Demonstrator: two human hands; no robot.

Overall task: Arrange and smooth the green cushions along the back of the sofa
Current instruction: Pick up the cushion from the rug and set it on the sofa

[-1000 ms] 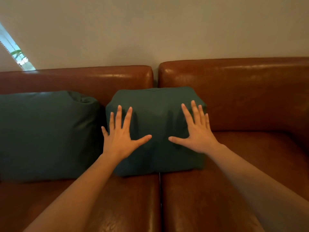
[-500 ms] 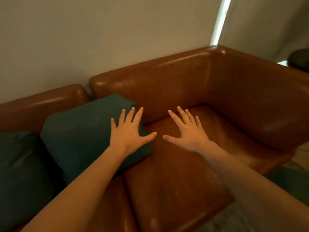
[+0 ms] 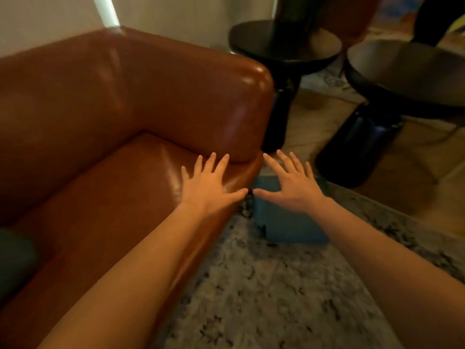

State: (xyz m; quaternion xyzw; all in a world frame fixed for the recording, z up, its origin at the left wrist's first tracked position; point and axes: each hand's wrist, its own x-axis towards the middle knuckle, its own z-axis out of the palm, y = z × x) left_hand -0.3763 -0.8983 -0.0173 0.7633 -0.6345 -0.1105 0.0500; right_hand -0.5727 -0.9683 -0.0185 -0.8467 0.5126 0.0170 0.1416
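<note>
A green cushion (image 3: 286,222) lies on the patterned rug beside the sofa's right end. My right hand (image 3: 293,183) hovers over it with fingers spread, holding nothing. My left hand (image 3: 207,185) is spread above the front right corner of the brown leather sofa seat (image 3: 113,197), also empty. At the far left edge a sliver of another green cushion (image 3: 12,258) shows on the seat. The sofa's armrest (image 3: 201,96) rises just beyond my left hand.
Two dark round side tables (image 3: 284,44) (image 3: 407,71) stand on the wooden floor to the right of the armrest. A grey patterned rug (image 3: 264,298) covers the floor in front of the sofa.
My view has swung right, from the two cushions at the sofa back to the sofa's right end. Both hands left the middle cushion and now hover over the seat corner and the cushion on the floor.
</note>
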